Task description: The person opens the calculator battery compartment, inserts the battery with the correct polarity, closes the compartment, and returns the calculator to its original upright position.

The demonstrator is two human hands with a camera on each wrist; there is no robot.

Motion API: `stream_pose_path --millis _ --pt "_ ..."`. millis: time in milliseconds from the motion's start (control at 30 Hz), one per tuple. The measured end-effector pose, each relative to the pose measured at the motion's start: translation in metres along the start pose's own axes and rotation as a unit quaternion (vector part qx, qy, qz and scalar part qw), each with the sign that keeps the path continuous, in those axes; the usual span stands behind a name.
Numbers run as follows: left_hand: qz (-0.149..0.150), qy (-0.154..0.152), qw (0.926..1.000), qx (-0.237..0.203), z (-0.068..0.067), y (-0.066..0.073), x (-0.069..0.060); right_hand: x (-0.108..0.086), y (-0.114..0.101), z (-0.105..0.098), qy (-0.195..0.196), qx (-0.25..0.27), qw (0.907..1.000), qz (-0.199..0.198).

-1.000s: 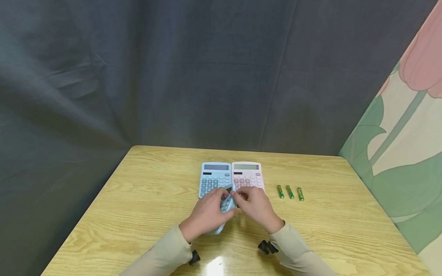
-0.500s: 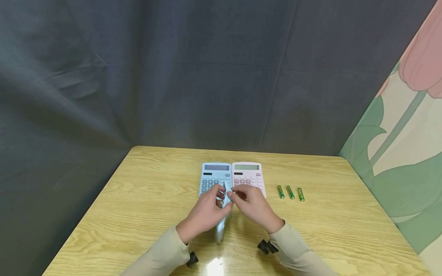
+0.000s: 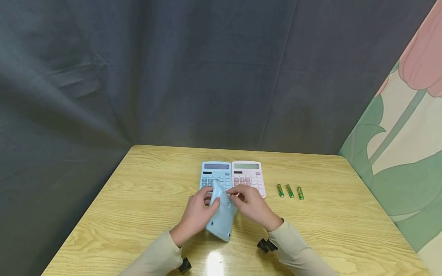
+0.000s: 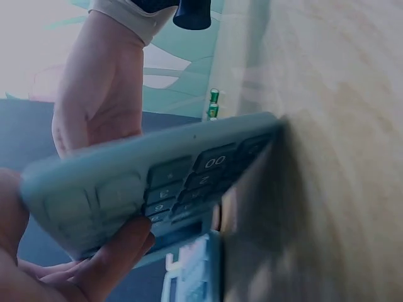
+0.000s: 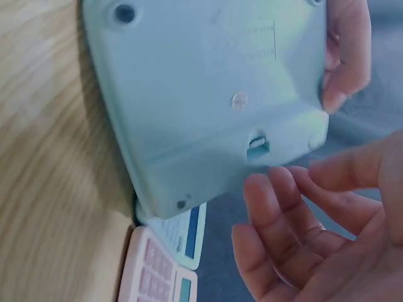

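A light blue calculator (image 3: 222, 220) is held tilted above the table, its back turned toward the right hand. The left hand (image 3: 197, 210) grips its left side, thumb on one face; in the left wrist view, fingers (image 4: 116, 255) lie over the keys of the calculator (image 4: 170, 179). At its upper right edge is the right hand (image 3: 253, 204), fingers bent. In the right wrist view the right hand (image 5: 315, 233) is beside the battery cover latch (image 5: 257, 146) of the calculator (image 5: 201, 82), with nothing visible between its fingers; whether they touch the edge is unclear.
Behind the hands, a second blue calculator (image 3: 216, 172) and a pink calculator (image 3: 246, 172) lie side by side on the wooden table (image 3: 152, 180). Several green batteries (image 3: 290, 191) lie to their right. A dark curtain (image 3: 207, 76) hangs behind the table.
The held calculator has turned from showing its keys, through edge-on, to showing its back in the head view. The left hand has shifted slightly left; the right hand has stayed almost in place.
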State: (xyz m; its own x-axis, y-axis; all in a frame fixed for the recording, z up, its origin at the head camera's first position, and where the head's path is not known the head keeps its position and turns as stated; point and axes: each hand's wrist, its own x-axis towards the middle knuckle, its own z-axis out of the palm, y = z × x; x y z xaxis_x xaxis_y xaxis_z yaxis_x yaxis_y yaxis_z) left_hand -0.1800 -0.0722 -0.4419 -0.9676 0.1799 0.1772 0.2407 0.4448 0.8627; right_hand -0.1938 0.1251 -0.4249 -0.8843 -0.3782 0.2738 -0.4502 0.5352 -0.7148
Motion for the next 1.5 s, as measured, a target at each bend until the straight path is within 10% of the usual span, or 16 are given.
stream_pose_path --millis 267,800,1500 --pt "-0.060 -0.027 0.9956 -0.067 0.001 -0.024 -0.003 -0.003 0.008 0.003 -0.044 -0.073 0.9963 0.009" --pt "-0.122 -0.103 0.9856 -0.056 -0.002 -0.044 -0.010 -0.006 0.021 0.015 -0.069 -0.178 0.9816 -0.002" --pt "-0.069 -0.129 0.9892 -0.002 0.000 -0.041 -0.006 -0.004 0.028 0.009 -0.083 -0.202 0.9725 -0.081"
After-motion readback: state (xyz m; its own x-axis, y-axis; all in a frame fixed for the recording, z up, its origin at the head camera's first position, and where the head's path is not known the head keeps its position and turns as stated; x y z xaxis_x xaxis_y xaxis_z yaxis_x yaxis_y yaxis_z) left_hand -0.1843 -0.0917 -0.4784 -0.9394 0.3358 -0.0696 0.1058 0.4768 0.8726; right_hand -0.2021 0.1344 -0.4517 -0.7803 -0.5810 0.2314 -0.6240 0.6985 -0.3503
